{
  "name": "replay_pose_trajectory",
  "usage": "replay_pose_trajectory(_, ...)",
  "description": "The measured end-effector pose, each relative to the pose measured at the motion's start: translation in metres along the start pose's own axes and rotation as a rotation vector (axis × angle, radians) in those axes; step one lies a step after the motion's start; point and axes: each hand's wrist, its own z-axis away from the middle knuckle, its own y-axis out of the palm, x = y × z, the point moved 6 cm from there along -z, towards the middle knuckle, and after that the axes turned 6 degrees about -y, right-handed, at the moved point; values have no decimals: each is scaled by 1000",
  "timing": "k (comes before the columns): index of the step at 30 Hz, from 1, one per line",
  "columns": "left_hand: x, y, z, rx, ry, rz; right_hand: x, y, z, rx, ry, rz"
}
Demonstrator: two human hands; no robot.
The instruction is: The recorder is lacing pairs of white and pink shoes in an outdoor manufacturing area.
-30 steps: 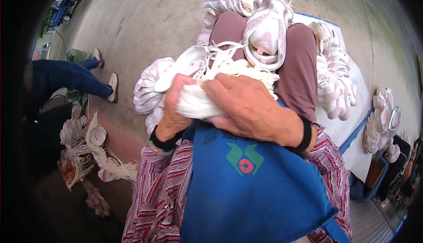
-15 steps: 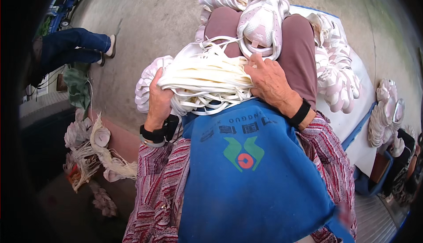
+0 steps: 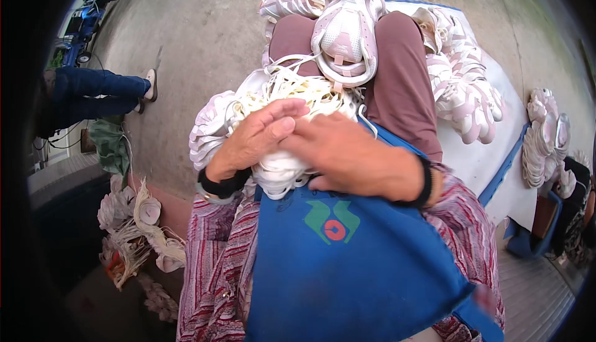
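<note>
A heap of white shoelaces lies gathered on my lap, over the top of a blue apron. My left hand rests on the left of the heap, fingers stretched out toward the right. Across from it, my right hand reaches over the laces, its fingertips meeting the left hand's. Motion smears the right fingers, so their grip cannot be made out. A pink and white shoe upper stands between my knees, just beyond the laces.
Stacked shoe uppers lie on a white sheet at right, others by my left thigh. More uppers hang or lie at far right and lower left. A person in blue trousers stands at left.
Both hands have come together from the ends of the lace bundle. The laces, stretched out flat before, are now bunched into a compact heap beneath the hands.
</note>
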Motion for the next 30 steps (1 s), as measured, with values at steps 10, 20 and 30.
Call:
replay_pose_trajectory(10, -28, 11, 15, -251, 239, -448, -74, -17, 73, -226, 342, -262)
replay_pose_trajectory(20, 0, 20, -19, -104, -7, -1100, -77, -13, 56, -272, 255, -156)
replay_pose_trajectory(30, -46, -30, 23, -106, 470, 639, -40, -85, -3, -709, 138, -470)
